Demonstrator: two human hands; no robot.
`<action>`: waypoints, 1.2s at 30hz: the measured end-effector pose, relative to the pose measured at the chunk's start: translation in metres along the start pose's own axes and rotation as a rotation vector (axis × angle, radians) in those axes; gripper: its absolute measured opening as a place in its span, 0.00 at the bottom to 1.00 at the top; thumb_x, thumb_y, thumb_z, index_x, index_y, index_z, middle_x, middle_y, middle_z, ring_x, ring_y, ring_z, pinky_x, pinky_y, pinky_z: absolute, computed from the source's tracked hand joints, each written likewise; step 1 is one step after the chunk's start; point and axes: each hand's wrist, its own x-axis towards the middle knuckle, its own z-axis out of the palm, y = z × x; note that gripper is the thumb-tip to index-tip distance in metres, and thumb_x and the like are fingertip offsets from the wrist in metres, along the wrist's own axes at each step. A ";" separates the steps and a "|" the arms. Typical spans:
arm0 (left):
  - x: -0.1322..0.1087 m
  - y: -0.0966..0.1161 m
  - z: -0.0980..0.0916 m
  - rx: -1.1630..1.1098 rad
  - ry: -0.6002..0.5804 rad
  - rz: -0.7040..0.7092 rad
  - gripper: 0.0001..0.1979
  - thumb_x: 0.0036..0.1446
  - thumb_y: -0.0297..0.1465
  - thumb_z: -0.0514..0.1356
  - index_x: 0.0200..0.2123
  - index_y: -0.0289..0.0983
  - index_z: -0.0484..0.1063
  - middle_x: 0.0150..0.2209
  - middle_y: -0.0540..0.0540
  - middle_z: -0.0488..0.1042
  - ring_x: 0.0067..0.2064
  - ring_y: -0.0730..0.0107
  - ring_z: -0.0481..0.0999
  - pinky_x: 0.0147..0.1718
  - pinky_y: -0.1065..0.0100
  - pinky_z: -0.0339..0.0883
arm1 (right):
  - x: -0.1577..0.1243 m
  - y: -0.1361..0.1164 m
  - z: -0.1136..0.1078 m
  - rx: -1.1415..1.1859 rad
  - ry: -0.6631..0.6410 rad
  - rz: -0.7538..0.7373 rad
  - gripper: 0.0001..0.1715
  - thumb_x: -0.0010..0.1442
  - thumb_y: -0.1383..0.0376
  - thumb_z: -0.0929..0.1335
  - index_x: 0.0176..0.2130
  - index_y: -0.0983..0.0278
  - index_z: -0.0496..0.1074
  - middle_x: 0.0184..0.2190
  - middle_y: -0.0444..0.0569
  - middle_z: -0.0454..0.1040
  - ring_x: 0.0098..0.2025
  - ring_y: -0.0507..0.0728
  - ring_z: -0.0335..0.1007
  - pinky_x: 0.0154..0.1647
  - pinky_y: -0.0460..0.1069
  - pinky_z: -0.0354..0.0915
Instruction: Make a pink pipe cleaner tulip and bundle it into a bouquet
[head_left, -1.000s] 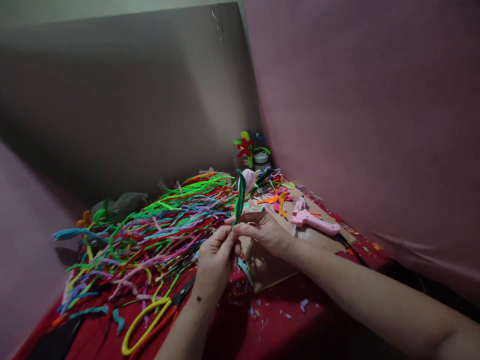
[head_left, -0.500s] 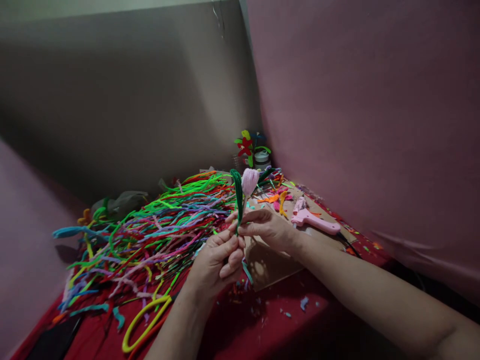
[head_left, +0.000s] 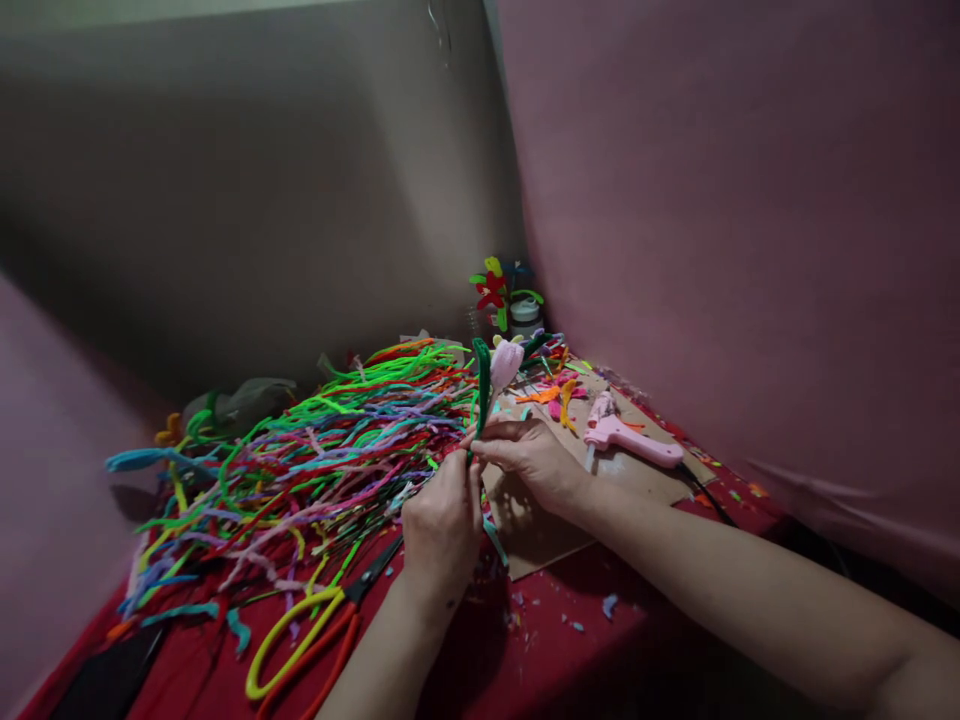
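Observation:
Both my hands meet over the red table. My left hand (head_left: 441, 525) is closed around the lower stem of a pipe-cleaner flower, fingers pinched at the top. My right hand (head_left: 529, 455) pinches the same stem just above it. The flower has a dark green folded pipe cleaner (head_left: 481, 385) standing upright and a pale pink bud (head_left: 506, 362) beside it. A big heap of coloured pipe cleaners (head_left: 315, 450) lies directly left of my hands.
A pink glue gun (head_left: 626, 440) lies on a cardboard sheet (head_left: 540, 525) at the right. Scissors with yellow and orange handles (head_left: 307, 625) lie near the front. A small finished flower in a pot (head_left: 504, 295) stands in the corner. Walls close in behind and right.
My left hand turned from a loose wrap with fingers showing to a back-of-hand view, moving up the stem. The pink bud tilted slightly right.

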 end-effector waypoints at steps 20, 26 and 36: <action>0.014 0.016 -0.020 -1.481 -0.329 -0.826 0.09 0.52 0.35 0.61 0.33 0.36 0.67 0.15 0.59 0.53 0.14 0.86 0.46 0.13 0.80 0.42 | 0.000 -0.015 -0.003 0.026 -0.168 -0.018 0.09 0.46 0.67 0.71 0.32 0.62 0.79 0.23 0.43 0.72 0.28 0.49 0.60 0.35 0.47 0.59; 0.014 0.008 -0.017 -1.668 -0.460 -0.824 0.09 0.52 0.34 0.61 0.27 0.34 0.67 0.12 0.59 0.53 0.12 0.87 0.43 0.11 0.81 0.42 | 0.002 -0.010 -0.009 0.067 -0.279 0.010 0.11 0.50 0.67 0.70 0.36 0.62 0.78 0.24 0.43 0.73 0.28 0.49 0.62 0.36 0.47 0.59; 0.012 0.004 -0.016 -1.051 -0.324 -0.567 0.10 0.56 0.37 0.56 0.34 0.36 0.69 0.17 0.56 0.60 0.15 0.81 0.54 0.15 0.77 0.50 | -0.001 -0.009 -0.008 -0.139 -0.167 -0.096 0.11 0.52 0.63 0.69 0.36 0.61 0.78 0.32 0.46 0.75 0.36 0.53 0.66 0.41 0.50 0.60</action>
